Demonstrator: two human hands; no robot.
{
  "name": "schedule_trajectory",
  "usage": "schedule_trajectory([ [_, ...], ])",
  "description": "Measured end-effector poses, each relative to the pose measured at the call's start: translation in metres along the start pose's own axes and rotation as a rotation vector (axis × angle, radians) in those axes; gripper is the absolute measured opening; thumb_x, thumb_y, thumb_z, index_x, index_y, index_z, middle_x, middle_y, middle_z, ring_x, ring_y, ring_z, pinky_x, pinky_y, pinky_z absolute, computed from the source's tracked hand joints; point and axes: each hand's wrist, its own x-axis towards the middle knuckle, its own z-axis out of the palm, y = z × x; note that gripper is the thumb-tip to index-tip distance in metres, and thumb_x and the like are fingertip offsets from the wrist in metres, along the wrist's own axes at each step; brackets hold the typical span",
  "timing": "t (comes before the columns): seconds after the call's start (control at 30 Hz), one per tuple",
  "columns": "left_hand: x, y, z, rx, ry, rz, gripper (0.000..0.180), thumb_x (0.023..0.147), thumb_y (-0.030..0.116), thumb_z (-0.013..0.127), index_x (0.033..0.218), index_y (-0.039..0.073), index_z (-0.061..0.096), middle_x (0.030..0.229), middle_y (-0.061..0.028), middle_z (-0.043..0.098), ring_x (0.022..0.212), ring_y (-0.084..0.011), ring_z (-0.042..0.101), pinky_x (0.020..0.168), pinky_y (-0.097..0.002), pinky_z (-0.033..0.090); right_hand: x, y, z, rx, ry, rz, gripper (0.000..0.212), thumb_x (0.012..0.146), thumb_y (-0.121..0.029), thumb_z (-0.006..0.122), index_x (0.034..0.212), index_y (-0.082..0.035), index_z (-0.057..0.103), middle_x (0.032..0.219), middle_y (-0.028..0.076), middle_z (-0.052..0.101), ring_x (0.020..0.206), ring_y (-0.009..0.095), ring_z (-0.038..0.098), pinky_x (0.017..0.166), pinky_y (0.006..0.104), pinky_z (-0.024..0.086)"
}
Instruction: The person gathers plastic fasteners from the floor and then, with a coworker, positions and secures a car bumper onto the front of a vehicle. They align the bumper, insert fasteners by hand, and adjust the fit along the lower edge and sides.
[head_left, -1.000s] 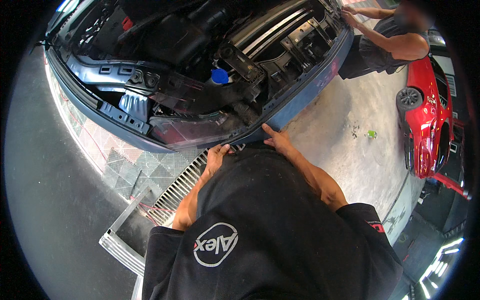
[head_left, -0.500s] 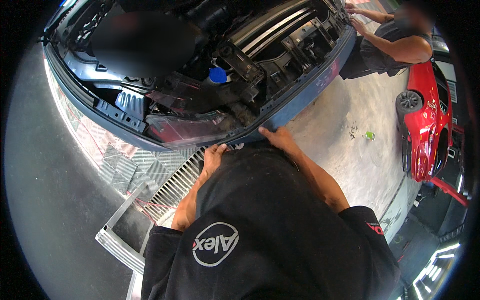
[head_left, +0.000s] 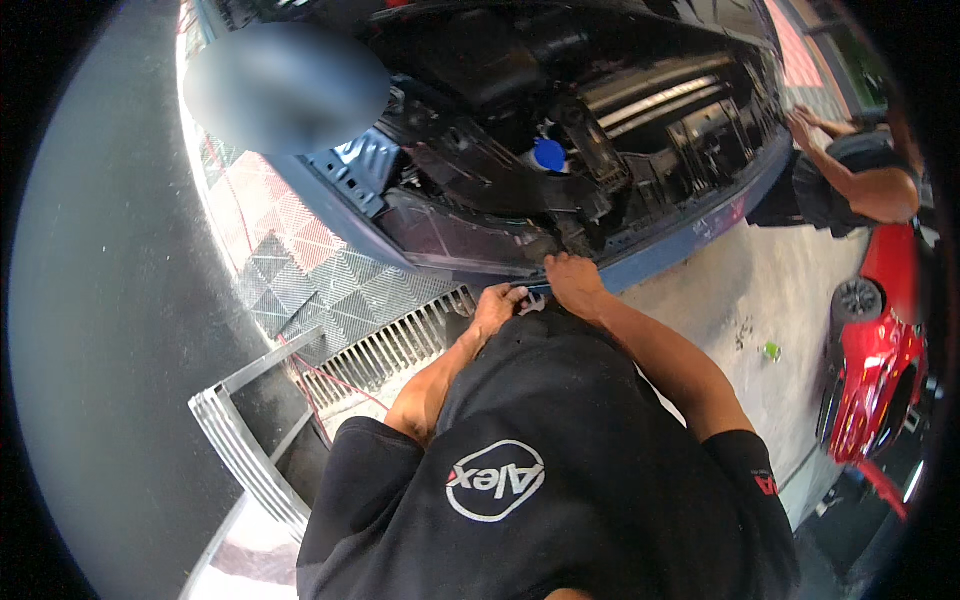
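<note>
The blue-grey front bumper cover [head_left: 690, 228] of a car with its engine bay exposed runs along in front of me. My left hand [head_left: 496, 309] is closed on its edge beside the headlight [head_left: 450, 236], thumb towards the car. Just right of it, my right hand [head_left: 576, 284] lies over the cover's top edge, with its fingers curled down on the engine-bay side. The fingertips of both hands are partly hidden. A small light-coloured piece [head_left: 533, 303] shows below the edge between my hands; I cannot make out what it is. Farther in sits a blue cap [head_left: 549, 155].
Another person [head_left: 862, 182] has their hands on the far right end of the bumper. A metal frame [head_left: 245, 450] stands at lower left, near a floor grate [head_left: 395, 345] and a red hose. A red car [head_left: 878, 375] and a green can [head_left: 772, 351] are to the right.
The car has shifted right and slightly down in the picture. My right hand has gone from thumb on the edge to fingers curled over it. My left hand stays at the edge.
</note>
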Motion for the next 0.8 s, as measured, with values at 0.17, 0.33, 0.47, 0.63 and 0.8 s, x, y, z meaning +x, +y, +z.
schedule_trajectory([
  [0.17,-0.006,0.008,-0.001,0.004,0.013,0.017,0.030,0.100,0.026,0.067,0.085,0.000,0.071,0.070,-0.0010,0.064,0.061,-0.0117,0.055,0.057,-0.0310,0.044,-0.003,-0.005,0.001,0.055,-0.035,0.120,0.016,0.090,-0.012,0.057,0.101,0.000,0.061,0.094,0.022,0.070,0.084,0.038,0.073,0.071,0.0471,0.059],
  [0.33,-0.012,0.022,-0.005,-0.003,-0.028,0.003,0.030,0.098,0.025,0.068,0.085,-0.001,0.074,0.076,-0.0066,0.072,0.070,-0.0144,0.063,0.068,-0.0357,0.050,0.000,0.008,-0.014,-0.086,-0.130,-0.094,0.014,0.091,-0.014,0.057,0.097,-0.002,0.060,0.093,0.019,0.071,0.082,0.037,0.073,0.068,0.0462,0.059],
  [0.47,-0.012,0.021,-0.005,0.089,0.019,0.061,0.033,0.097,0.027,0.069,0.080,-0.001,0.072,0.074,-0.0084,0.070,0.070,-0.0172,0.064,0.069,-0.0371,0.050,0.003,0.010,-0.006,-0.096,-0.131,-0.068,0.012,0.093,-0.014,0.056,0.098,-0.003,0.059,0.089,0.016,0.070,0.080,0.036,0.073,0.066,0.0445,0.059],
  [0.63,0.005,0.001,-0.003,0.080,-0.013,0.042,0.031,0.099,0.028,0.067,0.088,0.000,0.076,0.080,-0.0075,0.074,0.074,-0.0157,0.067,0.071,-0.0350,0.051,-0.001,0.007,-0.008,-0.158,-0.033,-0.129,0.018,0.099,-0.021,0.055,0.101,-0.003,0.057,0.088,0.021,0.068,0.078,0.039,0.071,0.065,0.0483,0.058],
  [0.8,0.002,0.001,-0.007,0.065,0.009,0.051,0.032,0.099,0.028,0.067,0.088,-0.001,0.077,0.082,-0.0058,0.076,0.077,-0.0149,0.069,0.073,-0.0335,0.053,0.008,0.006,0.004,-0.071,-0.113,-0.049,0.015,0.092,-0.014,0.057,0.101,-0.003,0.057,0.083,0.017,0.068,0.074,0.035,0.072,0.063,0.0439,0.059],
])
